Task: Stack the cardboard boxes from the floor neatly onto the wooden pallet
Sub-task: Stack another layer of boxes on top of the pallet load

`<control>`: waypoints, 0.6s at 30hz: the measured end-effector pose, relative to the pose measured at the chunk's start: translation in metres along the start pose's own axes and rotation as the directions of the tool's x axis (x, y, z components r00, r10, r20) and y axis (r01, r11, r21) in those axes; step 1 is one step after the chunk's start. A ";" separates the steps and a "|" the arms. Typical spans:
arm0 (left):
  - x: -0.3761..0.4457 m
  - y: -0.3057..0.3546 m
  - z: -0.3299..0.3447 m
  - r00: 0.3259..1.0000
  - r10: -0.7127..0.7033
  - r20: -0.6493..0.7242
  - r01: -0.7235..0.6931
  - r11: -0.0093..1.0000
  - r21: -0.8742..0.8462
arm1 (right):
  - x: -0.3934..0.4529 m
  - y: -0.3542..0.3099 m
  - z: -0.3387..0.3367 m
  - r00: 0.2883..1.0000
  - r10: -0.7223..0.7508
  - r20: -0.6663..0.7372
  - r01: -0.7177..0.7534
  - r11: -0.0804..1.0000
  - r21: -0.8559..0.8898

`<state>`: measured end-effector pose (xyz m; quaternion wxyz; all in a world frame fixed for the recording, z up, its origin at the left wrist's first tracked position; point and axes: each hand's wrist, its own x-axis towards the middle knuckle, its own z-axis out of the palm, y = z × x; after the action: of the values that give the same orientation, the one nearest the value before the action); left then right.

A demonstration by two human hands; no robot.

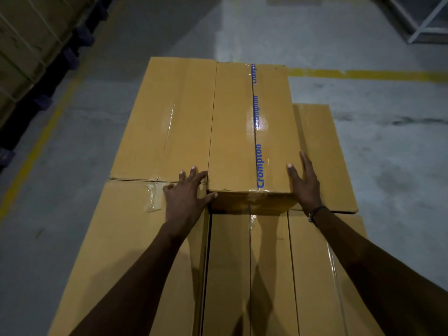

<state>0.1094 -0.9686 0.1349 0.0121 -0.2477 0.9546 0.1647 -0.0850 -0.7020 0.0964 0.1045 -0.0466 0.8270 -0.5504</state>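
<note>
Pressing against both sides of the taped box [252, 132], the hands are laid flat with fingers straight: the left hand [185, 197] is spread wide at the box's near left corner, its thumb on the front face, and the right hand [306, 183] lies along the right side, so nothing is gripped. The taped box sits on top of the stack, touching the neighbouring box [167, 120] on its left and raised above the lower box [324, 156] on its right. The pallet itself is hidden under the cartons. Misalignment is judged the main risk: if more force is given by one palm, the box may be skewed out of line with its neighbour. Its far end appears to reach the stack's edge, so an overhang could be caused by too long a push.
</note>
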 end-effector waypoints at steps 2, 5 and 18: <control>0.000 0.003 0.002 0.999 -0.019 -0.032 0.019 1.000 0.003 | 0.005 -0.001 0.001 1.000 0.003 0.003 -0.003 1.000 -0.005; 0.002 0.007 0.006 0.996 -0.043 -0.073 0.045 0.999 0.025 | 0.010 -0.004 0.002 1.000 0.004 0.013 -0.004 1.000 -0.010; -0.001 0.015 0.002 0.998 -0.057 -0.005 0.057 0.998 0.000 | 0.010 -0.014 -0.012 0.991 -0.018 0.135 0.037 0.990 -0.136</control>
<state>0.1031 -0.9544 0.1375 0.0143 -0.2753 0.9472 0.1638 -0.0977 -0.6985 0.1127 0.1483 -0.1017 0.8535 -0.4890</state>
